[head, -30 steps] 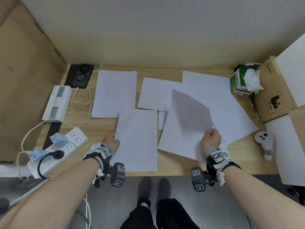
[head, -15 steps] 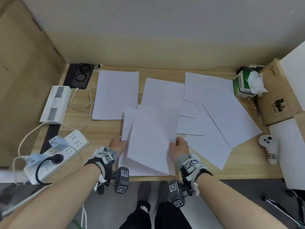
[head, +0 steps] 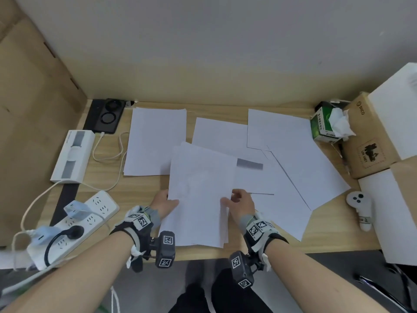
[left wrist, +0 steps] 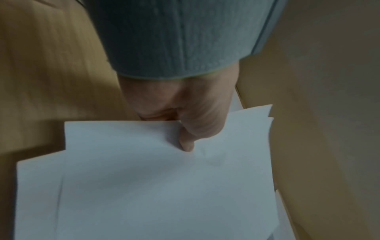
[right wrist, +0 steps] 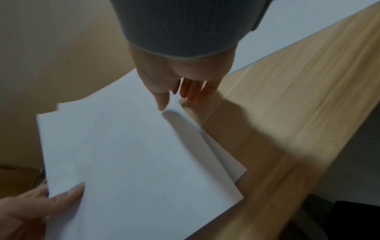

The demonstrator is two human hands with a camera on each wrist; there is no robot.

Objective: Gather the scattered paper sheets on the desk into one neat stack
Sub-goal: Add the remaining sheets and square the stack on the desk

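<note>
Several white paper sheets lie scattered on the wooden desk [head: 144,222]. A small stack [head: 198,199] of two roughly overlapped sheets sits at the front middle. My left hand [head: 171,201] pinches its left edge, thumb on top [left wrist: 186,142] and fingers under the stack [left wrist: 164,186]. My right hand [head: 232,198] pinches the right edge; in the right wrist view the thumb [right wrist: 162,104] lies on the stack [right wrist: 133,154] with the fingers [right wrist: 193,91] below. Loose sheets lie at the back left [head: 155,141], back middle [head: 221,136], right [head: 293,154] and front right [head: 282,213].
A power strip [head: 74,224], a white device [head: 72,154] and a black charger [head: 106,116] line the left side. At the right stand a green tissue box [head: 320,127], a cardboard box [head: 370,136], a white box [head: 397,213] and a white controller [head: 360,206].
My right hand carried a sheet leftward from the right pile and laid it over the sheet held by my left hand. Both hands now hold the pair together.
</note>
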